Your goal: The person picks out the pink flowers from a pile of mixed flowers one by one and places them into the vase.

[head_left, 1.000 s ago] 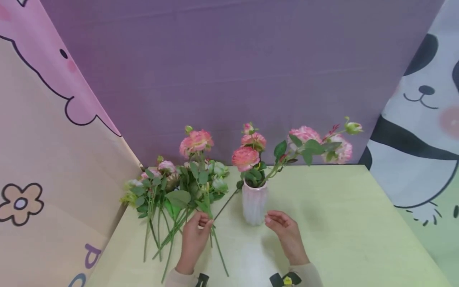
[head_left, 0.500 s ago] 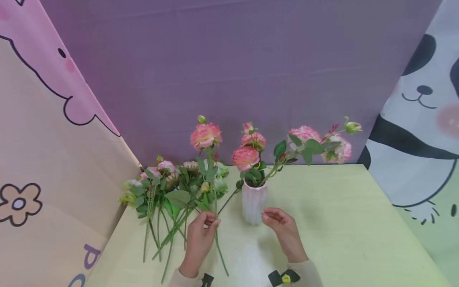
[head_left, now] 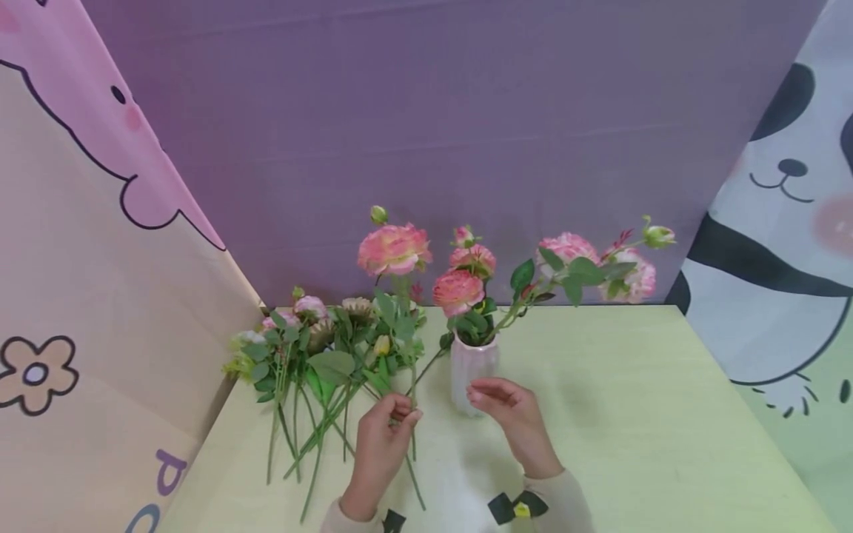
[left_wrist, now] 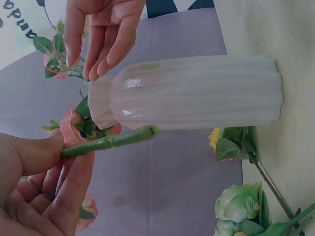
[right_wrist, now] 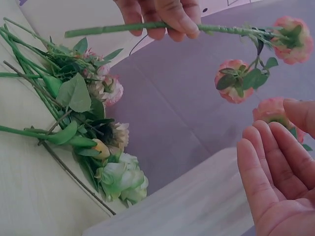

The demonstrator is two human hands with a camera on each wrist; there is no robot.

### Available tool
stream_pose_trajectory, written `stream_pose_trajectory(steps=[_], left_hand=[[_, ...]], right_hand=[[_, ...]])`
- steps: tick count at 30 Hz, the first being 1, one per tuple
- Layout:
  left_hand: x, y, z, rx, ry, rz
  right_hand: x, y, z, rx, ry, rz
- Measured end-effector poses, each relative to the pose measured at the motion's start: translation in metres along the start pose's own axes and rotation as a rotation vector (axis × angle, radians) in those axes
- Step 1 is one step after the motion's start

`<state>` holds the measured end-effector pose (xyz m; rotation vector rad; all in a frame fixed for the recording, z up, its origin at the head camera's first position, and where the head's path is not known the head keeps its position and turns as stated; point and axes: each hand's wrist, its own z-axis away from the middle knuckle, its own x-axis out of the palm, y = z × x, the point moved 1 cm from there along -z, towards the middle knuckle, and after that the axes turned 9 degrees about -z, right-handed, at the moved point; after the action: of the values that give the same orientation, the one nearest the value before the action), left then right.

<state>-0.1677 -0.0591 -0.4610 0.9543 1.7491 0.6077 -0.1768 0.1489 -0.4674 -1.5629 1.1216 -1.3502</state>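
Note:
My left hand point(head_left: 381, 451) pinches the green stem of a pink artificial flower point(head_left: 395, 250) between thumb and fingers, bloom upward. The cut lower end of that stem point(left_wrist: 118, 141) sticks out past the fingers, in front of the vase in the left wrist view. A white ribbed vase point(head_left: 469, 366) stands upright to the right of it, holding several pink flowers point(head_left: 457, 292), some leaning far right. My right hand point(head_left: 513, 422) hovers at the vase's front with fingers loosely bent and nothing in them; whether it touches the vase, I cannot tell.
A pile of artificial flowers point(head_left: 333, 366) lies on the table's left side, stems toward me. Among them are a green-white bloom point(right_wrist: 120, 177) and a dark thin stem point(head_left: 429, 370) reaching toward the vase. A purple backdrop point(head_left: 466, 133) rises behind the table point(head_left: 633, 414).
My left hand has moved right toward the vase, carrying the pink flower, whose bloom is now higher and clear of the pile. My right hand has shifted slightly left, in front of the vase.

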Motion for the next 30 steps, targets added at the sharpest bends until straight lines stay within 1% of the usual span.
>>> stream_pose_trajectory(steps=[6,13,16,20,24,30], left_hand=[[0.005,0.006,0.002,-0.001,-0.024,0.016],[0.011,0.01,0.005,0.034,-0.041,0.018],[0.014,0.011,0.006,0.037,-0.057,0.015],[0.018,0.013,0.007,0.044,-0.081,0.011],[0.021,0.015,0.008,0.075,-0.082,0.008],[0.025,0.017,0.01,0.165,-0.035,0.017]], right_hand=[[0.009,-0.005,0.0,0.004,-0.016,0.019],[0.022,-0.013,-0.001,-0.006,-0.02,0.037],[0.028,-0.017,-0.001,-0.024,-0.034,0.036],[0.033,-0.02,0.0,-0.023,-0.035,0.022],[0.038,-0.022,-0.001,-0.038,-0.025,0.026],[0.04,-0.023,-0.001,-0.072,0.004,0.053]])
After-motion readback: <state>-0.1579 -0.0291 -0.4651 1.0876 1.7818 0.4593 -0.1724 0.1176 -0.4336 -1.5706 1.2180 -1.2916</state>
